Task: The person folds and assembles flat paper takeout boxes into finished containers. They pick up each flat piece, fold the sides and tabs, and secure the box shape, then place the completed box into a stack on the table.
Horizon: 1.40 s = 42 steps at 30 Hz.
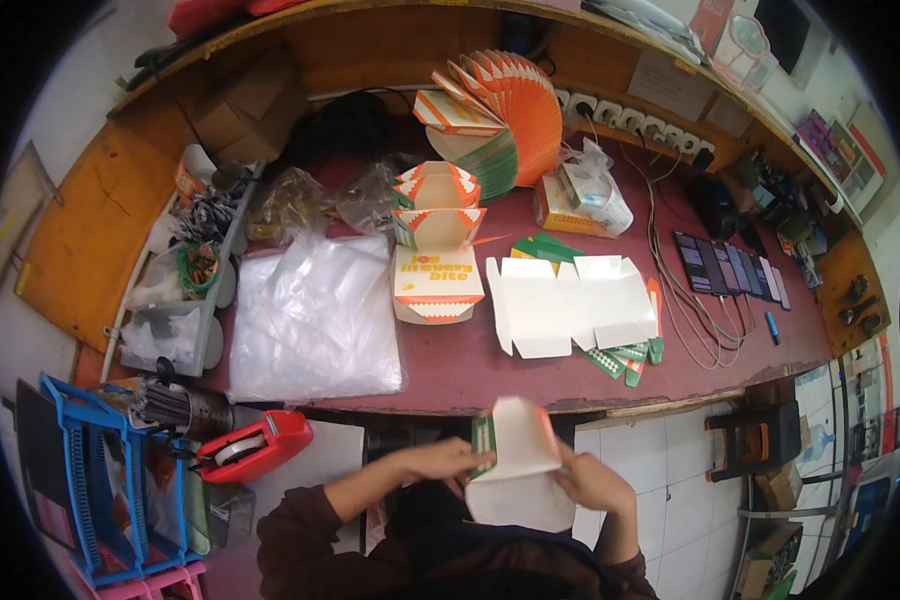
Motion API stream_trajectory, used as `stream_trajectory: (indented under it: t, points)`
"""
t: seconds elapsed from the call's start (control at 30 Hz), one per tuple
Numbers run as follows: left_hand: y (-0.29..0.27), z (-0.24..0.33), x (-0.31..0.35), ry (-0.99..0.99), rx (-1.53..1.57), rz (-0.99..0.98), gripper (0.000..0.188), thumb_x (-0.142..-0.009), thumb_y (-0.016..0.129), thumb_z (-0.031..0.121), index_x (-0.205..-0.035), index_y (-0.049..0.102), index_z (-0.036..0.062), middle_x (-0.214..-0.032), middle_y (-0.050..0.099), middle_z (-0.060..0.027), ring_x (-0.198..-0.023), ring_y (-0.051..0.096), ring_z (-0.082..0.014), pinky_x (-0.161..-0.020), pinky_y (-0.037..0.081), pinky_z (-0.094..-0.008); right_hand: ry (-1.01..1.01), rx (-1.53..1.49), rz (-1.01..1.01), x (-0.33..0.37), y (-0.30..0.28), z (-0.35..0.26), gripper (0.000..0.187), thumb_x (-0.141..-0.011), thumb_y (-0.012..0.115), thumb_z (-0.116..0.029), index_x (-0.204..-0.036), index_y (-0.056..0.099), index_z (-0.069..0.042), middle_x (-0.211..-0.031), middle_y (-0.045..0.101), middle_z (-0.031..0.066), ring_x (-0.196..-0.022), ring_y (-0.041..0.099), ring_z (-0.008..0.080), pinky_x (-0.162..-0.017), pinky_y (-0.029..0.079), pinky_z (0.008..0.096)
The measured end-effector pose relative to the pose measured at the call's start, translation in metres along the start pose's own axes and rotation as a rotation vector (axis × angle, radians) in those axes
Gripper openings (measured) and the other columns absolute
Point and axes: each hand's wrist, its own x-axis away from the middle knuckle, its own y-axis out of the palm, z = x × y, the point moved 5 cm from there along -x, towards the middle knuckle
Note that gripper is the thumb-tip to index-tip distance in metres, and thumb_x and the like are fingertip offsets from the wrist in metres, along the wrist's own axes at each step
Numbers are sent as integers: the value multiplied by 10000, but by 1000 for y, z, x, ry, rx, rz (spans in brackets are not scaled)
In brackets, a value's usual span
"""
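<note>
Just in front of my body, below the table's near edge, I hold a partly folded cardboard food box [518, 505], its plain inner side facing up. My left hand [452, 460] grips its left side by a green, patterned flap. On the opposite side, my right hand [592, 482] is closed on the edge near an orange flap. Flat unfolded box blanks [570, 300] lie on the table beyond, a white one on top and green and orange ones under it. Left of them stand folded boxes [438, 270] in a row, orange and white with yellow print.
A curved stack of nested boxes [520, 120] rises at the back. Clear plastic bags [315, 325] cover the table's left part. A red tape dispenser [255, 447] sits near my left forearm. Cables [660, 260] and several phones [735, 270] lie at the right.
</note>
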Motion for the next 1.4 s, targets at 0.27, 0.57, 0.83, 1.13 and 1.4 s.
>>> stream_trajectory:
  t: [0.27,0.57,0.83,1.13,1.4]
  points:
    - [-171,100,86,840,-899,1390,172,-774,638,74,-939,599,46,-1206,491,-139,-1019,519,-263,-826,449,-322,-242,-202,584,-88,-76,-13,304,-819,615,-180,-995,600,68,-827,642,255,-786,637,405,-689,491,422]
    - [-208,115,41,842,-738,1195,677,-644,384,-151,-1288,410,55,-1404,325,-159,-1290,335,-378,-1061,327,-391,-113,-8,672,-241,-111,-98,506,-812,638,-231,-1172,454,73,-969,626,269,-929,614,397,-808,480,431]
    - [-221,97,37,879,-425,1035,731,-702,410,-121,-1380,217,71,-1387,364,-199,-1310,338,-321,-1084,273,-394,155,450,548,-295,-84,-102,372,-840,550,-220,-1077,580,65,-992,637,219,-953,635,308,-771,522,410]
    - [-261,69,-5,794,-24,1230,565,-803,447,54,-1327,239,12,-1279,427,-244,-1213,428,-305,-1002,344,-358,-96,521,475,-294,-84,-95,337,-853,555,-231,-1034,642,40,-1014,646,179,-845,663,245,-692,538,367]
    - [-186,85,51,917,-136,1865,481,-767,578,17,-1209,388,6,-1177,454,-173,-1015,484,-288,-862,416,-400,4,90,1020,-144,-194,63,402,-695,771,-245,-1032,656,-58,-933,629,152,-794,618,252,-728,496,351]
